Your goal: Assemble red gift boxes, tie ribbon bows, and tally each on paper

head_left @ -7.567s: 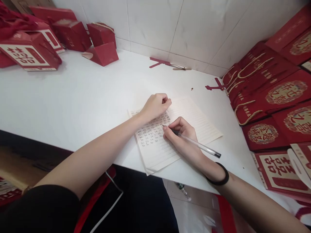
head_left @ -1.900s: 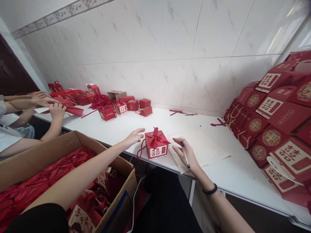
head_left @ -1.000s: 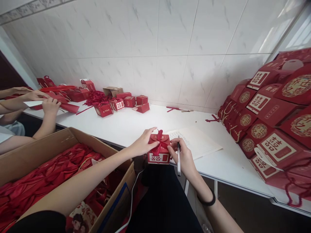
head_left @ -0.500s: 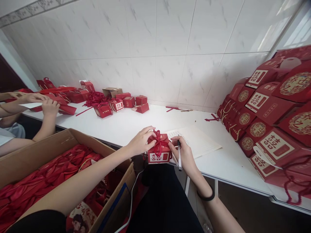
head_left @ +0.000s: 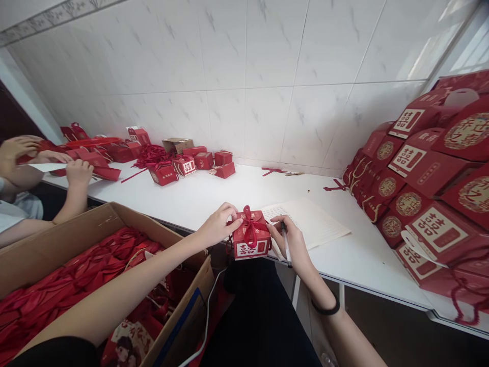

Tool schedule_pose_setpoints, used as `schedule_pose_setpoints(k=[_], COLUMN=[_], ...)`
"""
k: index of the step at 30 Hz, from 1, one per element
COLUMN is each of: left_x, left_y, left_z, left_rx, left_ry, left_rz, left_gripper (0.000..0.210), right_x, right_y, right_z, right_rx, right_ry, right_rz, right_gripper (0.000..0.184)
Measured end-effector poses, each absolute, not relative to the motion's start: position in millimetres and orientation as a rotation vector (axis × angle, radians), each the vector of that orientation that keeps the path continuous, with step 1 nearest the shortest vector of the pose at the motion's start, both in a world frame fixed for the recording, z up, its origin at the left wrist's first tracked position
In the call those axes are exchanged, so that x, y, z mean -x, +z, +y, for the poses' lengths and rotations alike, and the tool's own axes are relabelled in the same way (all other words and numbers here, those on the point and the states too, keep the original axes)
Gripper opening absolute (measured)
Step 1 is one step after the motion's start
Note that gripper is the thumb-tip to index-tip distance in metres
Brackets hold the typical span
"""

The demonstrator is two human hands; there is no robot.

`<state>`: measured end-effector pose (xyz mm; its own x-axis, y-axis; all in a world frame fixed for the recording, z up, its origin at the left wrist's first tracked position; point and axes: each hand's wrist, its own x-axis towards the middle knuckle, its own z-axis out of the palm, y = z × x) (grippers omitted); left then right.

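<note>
A small red gift box (head_left: 250,237) with white-labelled front and a red ribbon bow (head_left: 250,226) on top sits at the table's front edge. My left hand (head_left: 220,225) grips its upper left side, the thumb reaching toward the bow. On the opposite side, my right hand (head_left: 293,242) holds a black-and-clear pen (head_left: 286,244) between its fingers, and its fingertips are close to the box's right edge; whether they press on it I cannot tell. Behind the right hand lies a sheet of paper (head_left: 321,221) with rows of writing.
A cardboard carton (head_left: 183,300) of red ribbons and boxes stands at left. Stacked red boxes (head_left: 431,168) rise at right. More boxes (head_left: 204,160) and ribbon (head_left: 153,154) lie along the white table (head_left: 260,188). At far left, other people's hands (head_left: 78,172) handle red card.
My left hand's fingers have drawn off the bow to the box's left side. My right hand and pen have shifted slightly right. A person's hands at far left have moved.
</note>
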<state>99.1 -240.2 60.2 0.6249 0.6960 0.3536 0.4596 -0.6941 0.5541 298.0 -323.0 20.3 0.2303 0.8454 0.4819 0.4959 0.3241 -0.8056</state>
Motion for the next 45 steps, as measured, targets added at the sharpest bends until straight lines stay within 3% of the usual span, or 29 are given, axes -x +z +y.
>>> schedule_pose_setpoints(k=[4, 10, 20, 26, 32, 40, 45], left_x=[-98, -108, -131, -147, -131, -119, -126], left_y=[63, 65, 67, 67, 61, 92, 95], left_z=[-245, -246, -247, -240, -231, -262, -244], left_rx=[-2.594, -2.758, -2.747, -2.576, -2.408, -2.451, -2.534], left_ry=[0.879, 0.804, 0.709, 0.807, 0.728, 0.371, 0.381], left_rz=[0.881, 0.482, 0.986, 1.123, 0.823, 1.423, 1.094], left_gripper=[0.008, 0.036, 0.009, 0.019, 0.010, 0.038, 0.026], right_x=[-298, -297, -318, -309, -298, -290, -293], right_y=[21, 25, 35, 29, 25, 24, 29], right_z=[-318, -303, -306, -320, -317, -286, -298], right_rx=[1.306, 1.336, 1.375, 1.387, 1.336, 1.252, 1.334], right_ry=[0.385, 0.350, 0.321, 0.319, 0.315, 0.357, 0.352], right_rz=[-1.423, -1.419, -1.451, -1.396, -1.258, -1.295, -1.297], right_gripper=[0.021, 0.021, 0.026, 0.030, 0.025, 0.025, 0.025])
